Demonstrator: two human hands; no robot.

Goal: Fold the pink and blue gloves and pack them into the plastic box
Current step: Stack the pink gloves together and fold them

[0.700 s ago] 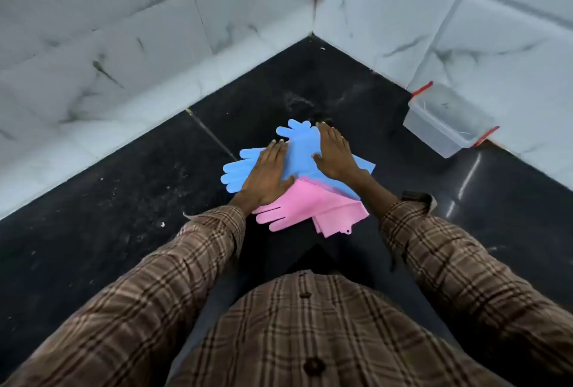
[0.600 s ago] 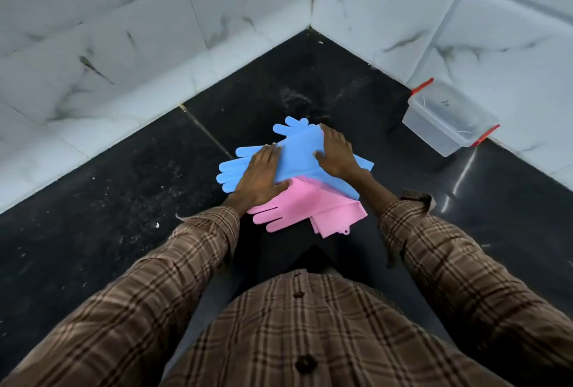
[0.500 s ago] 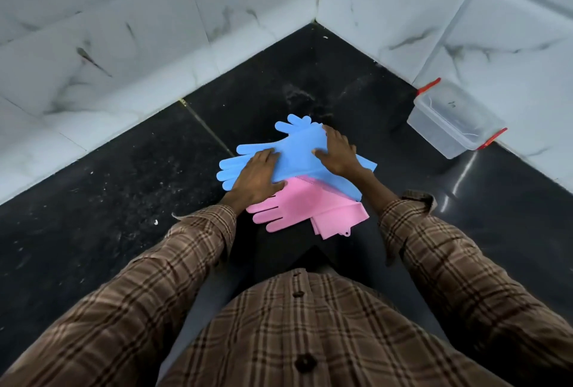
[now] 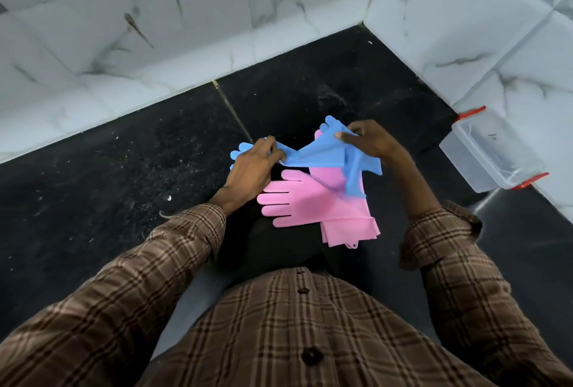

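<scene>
The blue gloves (image 4: 322,154) hang lifted and stretched between my two hands above the black floor. My left hand (image 4: 252,166) pinches their finger end on the left. My right hand (image 4: 369,141) pinches the other side near the top, and a blue cuff droops below it. The pink gloves (image 4: 307,203) lie flat on the floor underneath, fingers pointing left, cuffs toward my lap. The clear plastic box (image 4: 493,154) with red clips stands open against the right wall, apart from both hands.
White marble-look walls (image 4: 186,30) meet in a corner ahead and hem in the dark floor (image 4: 108,175). My plaid-sleeved arms and torso fill the lower part of the view. Small white specks dot the floor to the left.
Earlier both palms pressed the blue gloves flat on top of the pink ones. Now both hands have pinched the blue gloves and raised them off the pile, uncovering the pink gloves.
</scene>
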